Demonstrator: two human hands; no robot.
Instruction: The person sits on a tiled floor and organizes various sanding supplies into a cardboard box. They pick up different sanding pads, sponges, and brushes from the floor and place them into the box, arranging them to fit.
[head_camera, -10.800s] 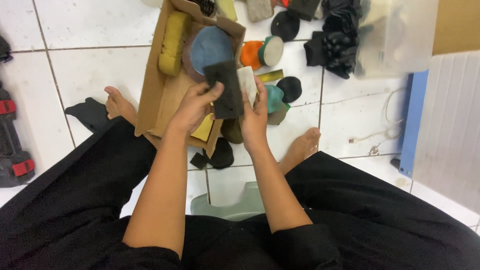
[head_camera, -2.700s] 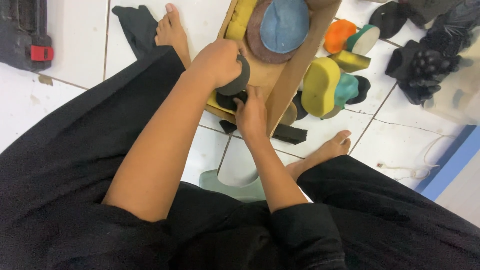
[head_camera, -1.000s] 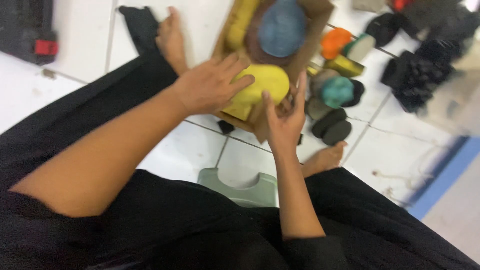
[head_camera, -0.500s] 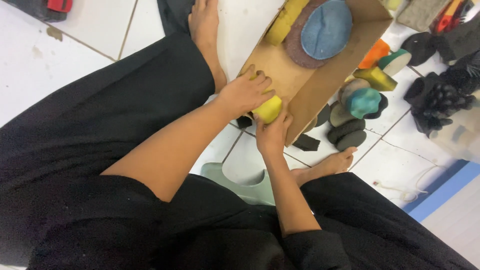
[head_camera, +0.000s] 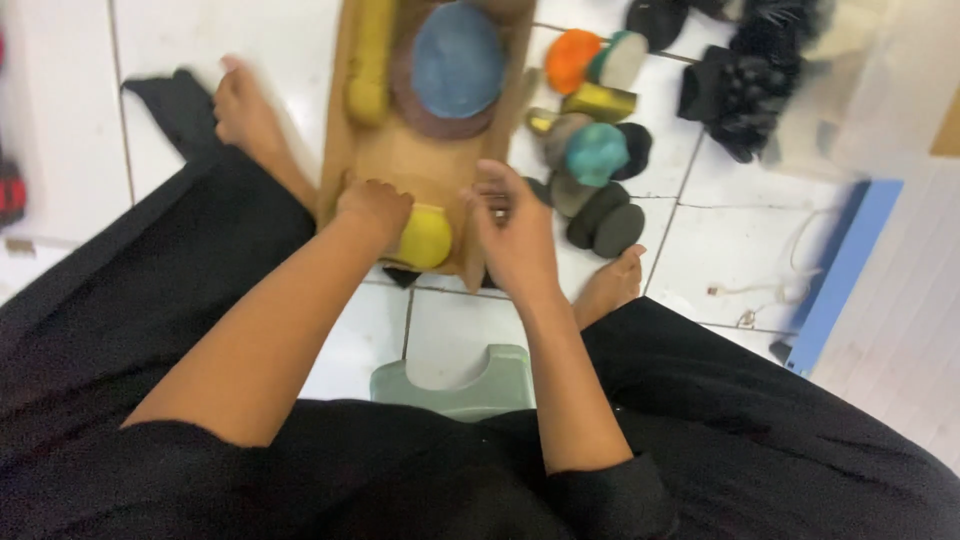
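A yellow foam pad (head_camera: 425, 236), round and soft-looking, was seen lying at the near end of a shallow cardboard box (head_camera: 400, 165) on the white tiled floor (head_camera: 760, 240). The left hand (head_camera: 372, 210) was pressed against the pad's left edge, its fingers curled down onto it; whether the pad was gripped or only pushed could not be told. The right hand (head_camera: 515, 232) was held just to the right of the pad, at the box's near right corner, with the fingers loosely spread and nothing seen in them; contact with the box wall could not be made out.

Farther back in the box, a blue disc (head_camera: 458, 62) with a matte, felt-like face was laid on a larger brownish round pad (head_camera: 425, 112), and a long mustard-yellow foam roll (head_camera: 370, 60) was stood along the left wall. Beside the box on the right, a loose heap of small pads was scattered: an orange one (head_camera: 570, 58), a teal dome-shaped one (head_camera: 596, 152), and dark grey oval ones (head_camera: 608, 222). A pile of black ridged foam pieces (head_camera: 745, 80) was lying well apart, farther right. A pale green plastic stool (head_camera: 470, 378) was seen under the black-clad lap.
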